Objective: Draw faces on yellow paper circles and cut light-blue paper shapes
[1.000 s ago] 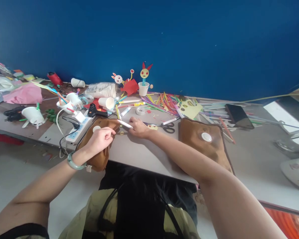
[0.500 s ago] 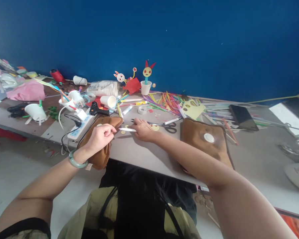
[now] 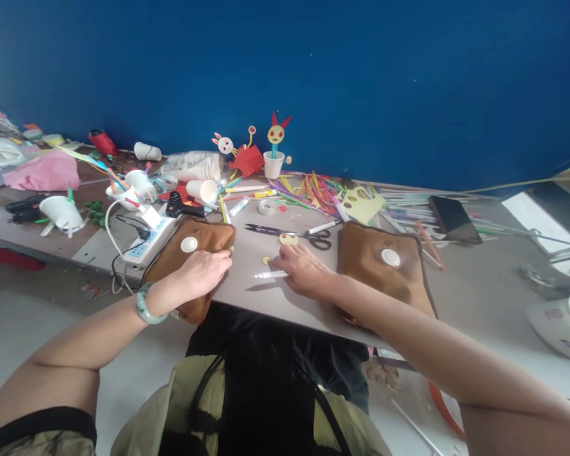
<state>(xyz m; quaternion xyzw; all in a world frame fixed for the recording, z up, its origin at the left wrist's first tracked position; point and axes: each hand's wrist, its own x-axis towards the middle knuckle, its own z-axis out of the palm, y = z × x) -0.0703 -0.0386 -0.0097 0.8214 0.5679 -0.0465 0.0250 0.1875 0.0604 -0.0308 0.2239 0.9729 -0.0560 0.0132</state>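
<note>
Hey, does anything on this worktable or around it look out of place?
Yes: a white paper cup lies on its side beside the black glue gun, while the cup holding the red-eared figure stands upright. Small scraps also litter the floor.

The slim white marker (image 3: 272, 275) sits in the right hand (image 3: 306, 269), near horizontal, reddish tip pointing left. One small pale-yellow disc (image 3: 266, 260) lies flat at its far side; a second disc (image 3: 232, 249), partly hidden, adjoins the left hand (image 3: 204, 273).
</note>
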